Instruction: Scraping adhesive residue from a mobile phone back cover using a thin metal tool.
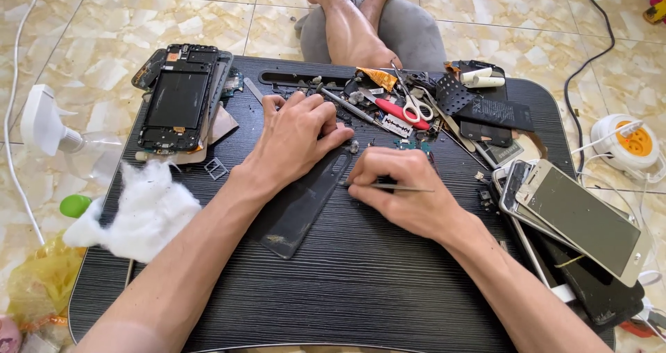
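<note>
Bare tabletop (361, 283) fronts left hand (295, 141) flat on dark panel (305, 204); right hand (402, 190) fingers pinch tweezers (395, 186).

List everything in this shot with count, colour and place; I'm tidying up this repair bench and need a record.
low table: 1, black, centre, on tiled floor
dark phone panel: 1, black, table centre, under left hand
thin metal tool: 1, silver, in right hand
opened phones stack: several, black, table's far left
cotton wad: 1, white, left edge
scissors: 1, white handles, far centre
red-handled tool: 1, beside scissors
phones pile: several, white and dark, right edge
spray bottle: 1, white, floor left
extension reel: 1, white and orange, floor right
left hand: 1, pressing the panel
right hand: 1, gripping the tool
</note>
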